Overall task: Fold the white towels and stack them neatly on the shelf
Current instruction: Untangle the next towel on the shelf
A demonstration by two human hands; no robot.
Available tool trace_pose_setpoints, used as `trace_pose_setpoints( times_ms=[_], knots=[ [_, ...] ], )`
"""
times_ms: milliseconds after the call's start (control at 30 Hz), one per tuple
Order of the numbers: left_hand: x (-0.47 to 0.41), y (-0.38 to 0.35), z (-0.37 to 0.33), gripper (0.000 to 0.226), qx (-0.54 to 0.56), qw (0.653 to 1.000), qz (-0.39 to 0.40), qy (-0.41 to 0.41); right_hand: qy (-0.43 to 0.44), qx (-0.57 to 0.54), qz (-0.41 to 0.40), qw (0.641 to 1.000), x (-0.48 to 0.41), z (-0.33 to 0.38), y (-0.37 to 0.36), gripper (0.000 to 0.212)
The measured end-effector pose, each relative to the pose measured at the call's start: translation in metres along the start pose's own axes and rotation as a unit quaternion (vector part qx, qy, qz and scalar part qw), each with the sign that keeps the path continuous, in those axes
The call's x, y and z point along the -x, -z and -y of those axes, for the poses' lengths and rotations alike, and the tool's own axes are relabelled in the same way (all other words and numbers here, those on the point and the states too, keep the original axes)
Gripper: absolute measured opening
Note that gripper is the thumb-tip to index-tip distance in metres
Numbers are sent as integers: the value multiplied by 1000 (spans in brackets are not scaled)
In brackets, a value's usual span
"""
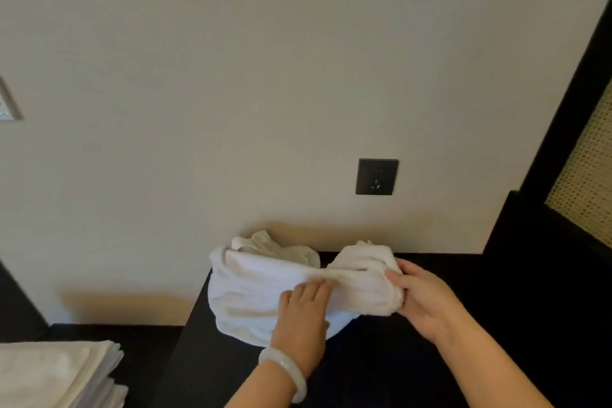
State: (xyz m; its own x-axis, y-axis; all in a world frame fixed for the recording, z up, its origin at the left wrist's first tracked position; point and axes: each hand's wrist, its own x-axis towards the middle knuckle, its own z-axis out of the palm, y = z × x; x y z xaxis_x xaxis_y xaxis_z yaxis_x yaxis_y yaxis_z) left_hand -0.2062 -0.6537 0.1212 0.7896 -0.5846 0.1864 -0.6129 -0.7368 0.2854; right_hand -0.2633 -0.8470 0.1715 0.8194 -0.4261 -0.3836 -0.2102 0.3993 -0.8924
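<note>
A rumpled white towel point(265, 288) lies bunched on the dark surface point(496, 308), close against the cream wall point(231, 76) and partly hanging over the surface's left edge. The left hand point(303, 311) comes in from six o'clock with the forearm angled up and a pale bangle point(284, 371) on the wrist; its palm lies flat on the towel's middle, fingers spread a little and pointing toward one o'clock, pressing rather than gripping. The right hand point(420, 298) reaches in from five o'clock, wrist bent inward, its grip closed round the towel's bunched right end, thumb on top and fingers curled beneath the cloth. At eight o'clock, on a lower dark ledge, sits a stack of folded white towels point(59, 374). A black wall socket point(376, 176) is set above the towel, toward one o'clock.
</note>
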Motion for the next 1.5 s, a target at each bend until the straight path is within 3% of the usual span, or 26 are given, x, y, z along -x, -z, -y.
trace_pose_setpoints(
  times_ms=[100,200,233,367,467,567,667,800,933,1067,1167,1233,1300,1367,1433,1500],
  knots=[
    [-6,2,19,71,-85,989,-10,119,44,-13,-20,999,-4,30,33,34],
    [-24,20,27,48,7,960,-68,273,58,-40,-17,997,-11,69,54,38],
    [-29,23,27,41,11,961,-59,272,58,-41,-10,997,-14,81,56,40],
    [-49,28,30,56,1,985,79,153,51,-18,15,998,-25,105,60,45],
    [-55,42,35,42,-84,974,119,176,54,-31,1,998,-31,108,65,46],
    [-63,68,50,29,-85,965,54,244,73,-51,-34,995,-32,118,65,46],
    [-98,122,61,29,-35,968,-43,245,106,-51,-39,992,-31,144,51,47],
    [-136,211,43,29,37,968,-203,144,178,-56,11,982,-20,194,23,45],
    [-126,247,18,23,-18,978,-196,65,206,37,31,977,10,207,12,41],
    [-90,193,23,18,-66,995,-77,25,196,281,-5,939,29,151,25,31],
    [-50,119,27,27,-25,999,21,22,137,402,6,905,31,79,37,21],
    [-17,71,23,32,30,995,81,43,66,499,33,863,25,26,48,11],
    [15,28,21,32,26,990,131,53,15,570,58,820,24,-22,63,17],
    [42,-11,27,34,89,980,154,88,-7,582,54,811,28,-56,76,35],
    [62,-36,35,44,107,976,130,138,3,610,36,792,27,-75,87,48],
    [71,-43,41,49,122,963,88,222,41,634,-10,773,25,-80,88,37]
  ],
)
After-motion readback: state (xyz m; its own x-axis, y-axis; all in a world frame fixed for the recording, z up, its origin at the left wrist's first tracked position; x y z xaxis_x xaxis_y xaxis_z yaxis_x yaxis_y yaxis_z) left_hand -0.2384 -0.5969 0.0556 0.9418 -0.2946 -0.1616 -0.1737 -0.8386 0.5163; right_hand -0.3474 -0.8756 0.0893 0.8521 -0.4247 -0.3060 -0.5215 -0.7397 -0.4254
